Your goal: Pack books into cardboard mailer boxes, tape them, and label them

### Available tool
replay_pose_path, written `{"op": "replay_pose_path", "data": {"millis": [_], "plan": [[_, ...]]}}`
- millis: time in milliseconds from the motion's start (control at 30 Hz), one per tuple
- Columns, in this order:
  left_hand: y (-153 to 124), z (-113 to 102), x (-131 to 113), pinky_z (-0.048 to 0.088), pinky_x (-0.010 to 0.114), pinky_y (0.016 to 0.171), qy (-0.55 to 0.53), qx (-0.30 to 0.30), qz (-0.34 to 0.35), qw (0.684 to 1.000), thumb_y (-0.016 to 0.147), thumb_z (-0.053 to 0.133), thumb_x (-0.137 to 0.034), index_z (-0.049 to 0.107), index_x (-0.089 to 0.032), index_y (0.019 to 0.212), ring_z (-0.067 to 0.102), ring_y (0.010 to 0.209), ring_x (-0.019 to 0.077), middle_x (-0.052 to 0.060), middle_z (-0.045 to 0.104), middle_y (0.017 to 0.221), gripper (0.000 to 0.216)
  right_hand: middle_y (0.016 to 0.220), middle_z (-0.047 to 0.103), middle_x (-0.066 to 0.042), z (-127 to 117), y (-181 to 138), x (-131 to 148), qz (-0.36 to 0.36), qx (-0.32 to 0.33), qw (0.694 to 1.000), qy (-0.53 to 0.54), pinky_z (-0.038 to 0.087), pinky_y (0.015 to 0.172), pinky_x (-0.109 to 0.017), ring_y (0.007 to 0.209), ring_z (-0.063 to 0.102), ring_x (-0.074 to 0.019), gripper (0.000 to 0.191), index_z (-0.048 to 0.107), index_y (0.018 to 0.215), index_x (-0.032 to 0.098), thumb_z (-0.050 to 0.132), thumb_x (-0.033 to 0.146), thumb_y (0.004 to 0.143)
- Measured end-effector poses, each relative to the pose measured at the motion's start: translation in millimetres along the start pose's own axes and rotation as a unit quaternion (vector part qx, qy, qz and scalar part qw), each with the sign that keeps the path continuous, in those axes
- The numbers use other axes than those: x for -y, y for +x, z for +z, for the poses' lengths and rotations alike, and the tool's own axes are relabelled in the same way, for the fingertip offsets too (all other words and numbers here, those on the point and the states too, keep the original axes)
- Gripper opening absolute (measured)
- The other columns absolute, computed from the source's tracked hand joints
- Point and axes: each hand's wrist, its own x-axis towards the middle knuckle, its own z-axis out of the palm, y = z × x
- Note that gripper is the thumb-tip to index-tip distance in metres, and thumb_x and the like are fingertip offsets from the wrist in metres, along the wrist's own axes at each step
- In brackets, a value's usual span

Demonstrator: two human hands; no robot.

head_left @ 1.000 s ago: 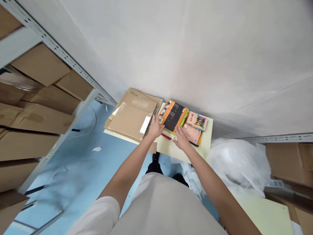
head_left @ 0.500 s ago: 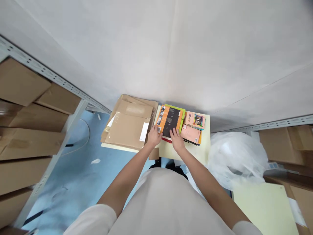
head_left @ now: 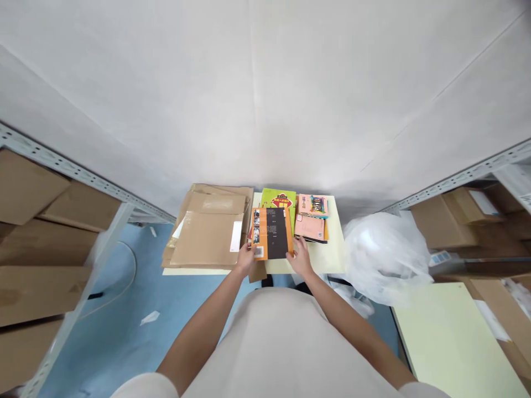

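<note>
An orange and black book (head_left: 272, 233) is held between my two hands, its barcode near the lower left corner. My left hand (head_left: 246, 258) grips that corner, while my right hand (head_left: 301, 256) grips the lower right one. Behind it lies a green book (head_left: 284, 198) with a red and yellow title, partly covered. To the right, a pink book (head_left: 310, 227) rests on darker and orange ones. A small pink book with a colourful picture (head_left: 313, 205) lies just beyond it.
Flattened cardboard (head_left: 209, 237) lies on the left of the pale table (head_left: 329, 255). A shelf with cardboard boxes (head_left: 45, 240) stands at left. At right are a white plastic bag (head_left: 385, 257), another pale tabletop (head_left: 460, 337) and more boxes (head_left: 443, 224). A wall (head_left: 257, 99) rises behind.
The orange and black book has come off the green book toward me, in both hands, uncovering the green cover. The whole view has also shifted.
</note>
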Motion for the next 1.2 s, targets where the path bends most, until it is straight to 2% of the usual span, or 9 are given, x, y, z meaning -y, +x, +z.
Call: {"op": "replay_pose_path", "data": {"millis": [100, 200, 367, 500, 633, 733, 900, 1000, 1200], "plan": [[-2.7, -5.0, 0.1, 0.053, 0.028, 0.058, 0.006, 0.027, -0.008, 1.0, 0.076, 0.066, -0.033, 0.053, -0.019, 0.096, 0.065, 0.071, 0.0168, 0.004, 0.066, 0.084, 0.028, 0.125, 0.056, -0.015, -3.3, 12.0, 10.7, 0.174, 0.004, 0.973, 0.151, 0.053, 0.082, -0.037, 0.112, 0.057, -0.0263, 0.055, 0.05, 0.123, 0.017, 0.061, 0.033, 0.072], [-2.2, -11.5, 1.9, 0.052, 0.025, 0.052, 0.044, 0.056, 0.007, 0.997, 0.075, 0.068, -0.038, 0.052, -0.019, 0.104, 0.065, 0.065, 0.0158, 0.004, 0.066, 0.083, 0.038, 0.099, 0.067, -0.008, -8.4, 20.7, 18.4, 0.234, 0.053, 0.949, 0.204, 0.053, 0.069, -0.034, 0.089, 0.065, -0.0229, 0.039, 0.059, 0.104, 0.02, 0.063, 0.041, 0.071], [-2.1, -12.8, 4.4, 0.053, 0.028, 0.053, 0.133, 0.09, 0.051, 0.986, 0.074, 0.067, -0.042, 0.058, -0.016, 0.103, 0.066, 0.07, 0.019, 0.007, 0.067, 0.085, 0.04, 0.087, 0.068, -0.002, -15.6, 17.0, 24.5, 0.203, 0.055, 0.931, 0.298, 0.051, 0.067, -0.033, 0.075, 0.064, -0.0179, 0.033, 0.055, 0.094, 0.022, 0.065, 0.039, 0.067], [-19.9, 4.9, -2.8, 0.054, 0.038, 0.078, 0.187, 0.087, 0.092, 0.974, 0.074, 0.066, -0.043, 0.057, -0.018, 0.112, 0.063, 0.099, 0.026, 0.013, 0.065, 0.107, 0.047, 0.088, 0.068, -0.002, -34.4, -2.0, 31.3, 0.125, 0.001, 0.923, 0.364, 0.051, 0.077, -0.034, 0.079, 0.064, -0.0172, 0.031, 0.053, 0.093, 0.021, 0.064, 0.039, 0.069], [-61.3, 49.9, -22.3, 0.03, 0.049, 0.109, 0.299, 0.065, 0.3, 0.904, 0.077, 0.063, -0.041, 0.048, -0.015, 0.126, 0.034, 0.133, 0.0307, 0.018, 0.045, 0.136, 0.058, 0.094, 0.068, -0.004, -79.8, -35.9, 40.7, 0.054, -0.053, 0.946, 0.316, 0.051, 0.077, -0.032, 0.084, 0.064, -0.017, 0.025, 0.054, 0.095, 0.022, 0.059, 0.038, 0.077], [-104.0, 102.2, -30.0, 0.027, 0.05, 0.111, 0.321, 0.213, 0.384, 0.839, 0.081, 0.058, -0.042, 0.047, -0.018, 0.129, 0.033, 0.134, 0.0294, 0.016, 0.042, 0.138, 0.055, 0.099, 0.067, -0.005, -122.7, -72.1, 45.6, 0.018, -0.121, 0.956, 0.267, 0.051, 0.077, -0.03, 0.087, 0.064, -0.017, 0.022, 0.054, 0.099, 0.022, 0.054, 0.036, 0.082], [-180.5, 189.3, -8.0, 0.046, 0.043, 0.096, 0.204, 0.438, 0.286, 0.827, 0.08, 0.06, -0.044, 0.023, -0.025, 0.144, 0.031, 0.135, 0.0291, 0.014, 0.029, 0.147, 0.076, 0.095, 0.069, -0.005, -184.2, -145.2, 39.7, 0.008, -0.253, 0.957, 0.144, 0.053, 0.066, -0.028, 0.078, 0.067, -0.0171, 0.021, 0.054, 0.102, 0.022, 0.053, 0.031, 0.083], [-220.4, 229.3, 16.3, 0.049, 0.036, 0.092, 0.131, 0.531, 0.214, 0.809, 0.08, 0.06, -0.046, 0.024, -0.026, 0.144, 0.039, 0.13, 0.0263, 0.012, 0.036, 0.144, 0.077, 0.112, 0.067, -0.007, -212.5, -188.5, 31.4, 0.011, -0.295, 0.955, 0.041, 0.055, 0.07, -0.03, 0.09, 0.068, -0.0197, 0.025, 0.056, 0.104, 0.023, 0.055, 0.028, 0.08], [-276.6, 292.5, 64.0, 0.048, 0.034, 0.09, 0.107, 0.537, 0.104, 0.83, 0.077, 0.063, -0.044, 0.05, -0.026, 0.124, 0.06, 0.102, 0.0201, 0.005, 0.063, 0.113, 0.052, 0.136, 0.052, -0.008, -258.4, -266.9, 5.5, 0.017, -0.3, 0.948, -0.109, 0.049, 0.093, -0.038, 0.12, 0.054, -0.0242, 0.044, 0.056, 0.121, 0.024, 0.059, 0.031, 0.077]]}}
